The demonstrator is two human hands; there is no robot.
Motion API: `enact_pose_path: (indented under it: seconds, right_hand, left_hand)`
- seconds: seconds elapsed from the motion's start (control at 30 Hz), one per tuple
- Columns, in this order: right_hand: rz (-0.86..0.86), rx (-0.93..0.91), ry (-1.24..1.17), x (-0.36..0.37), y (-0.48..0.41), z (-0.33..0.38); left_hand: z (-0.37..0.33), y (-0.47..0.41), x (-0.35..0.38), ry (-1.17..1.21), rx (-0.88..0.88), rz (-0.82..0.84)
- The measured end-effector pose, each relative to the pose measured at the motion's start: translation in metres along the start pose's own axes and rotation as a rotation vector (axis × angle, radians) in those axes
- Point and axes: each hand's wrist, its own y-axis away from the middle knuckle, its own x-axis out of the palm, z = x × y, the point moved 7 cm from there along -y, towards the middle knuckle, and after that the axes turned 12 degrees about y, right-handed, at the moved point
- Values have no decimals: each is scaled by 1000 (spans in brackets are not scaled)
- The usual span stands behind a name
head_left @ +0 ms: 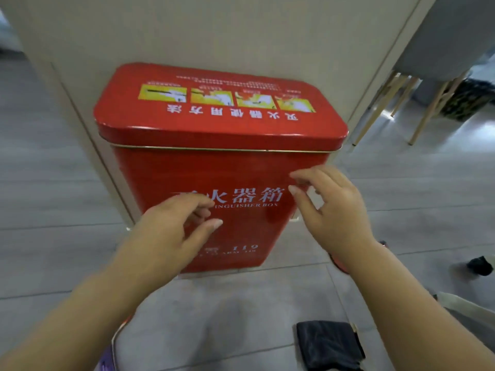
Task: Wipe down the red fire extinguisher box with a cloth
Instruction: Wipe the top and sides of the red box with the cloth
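The red fire extinguisher box (pixel 241 170) stands on the floor against a beige wall, its lid shut and printed with yellow pictures. My left hand (pixel 171 231) hovers in front of the box's front face, fingers loosely curled and empty. My right hand (pixel 332 207) is at the front right edge of the box, fingers apart, holding nothing. A dark folded cloth (pixel 328 344) lies on the floor below, near my right forearm, apart from both hands.
Grey tiled floor (pixel 48 210) surrounds the box. Wooden chair legs (pixel 375 113) stand at the right by the wall. A small dark object (pixel 480 265) lies on the floor at the far right. A red item (pixel 338 262) peeks out behind my right wrist.
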Motion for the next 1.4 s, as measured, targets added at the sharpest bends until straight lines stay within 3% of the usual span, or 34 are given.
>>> enact_pose_path:
  seconds: [0.07, 0.13, 0.23, 0.3, 0.43, 0.5, 0.67, 0.9, 1.23, 1.4]
  right_hand:
    - [-131, 49, 15, -18, -18, -3]
    - [-138, 118, 65, -25, -33, -11]
    - [55, 196, 102, -18, -51, -23]
    - [186, 225, 59, -14, -59, -32]
    - [410, 311, -121, -2, -62, -46]
    - [424, 318, -157, 4, -61, -47]
    - [283, 365, -229, 3, -56, -44]
    - [246, 453, -178, -11, -40, -25]
    - [185, 673, -22, -42, 15, 39]
    - [206, 680, 1, -48, 27, 58]
  left_hand:
    - [-22, -6, -23, -10, 117, -99]
    - [-41, -9, -39, -127, 261, -221]
    - [-59, -12, -54, -378, 380, -421]
    - [-60, -21, -53, -486, 394, -454]
    - [-41, -44, -48, -635, 172, -391]
    - [-36, -47, -46, -662, 116, -363]
    - [-27, -49, -51, -633, 199, -391]
    - [-24, -49, -60, -540, 297, -397]
    - [-9, -52, -81, -366, 519, -241]
    - [-9, -51, -86, -319, 472, -160]
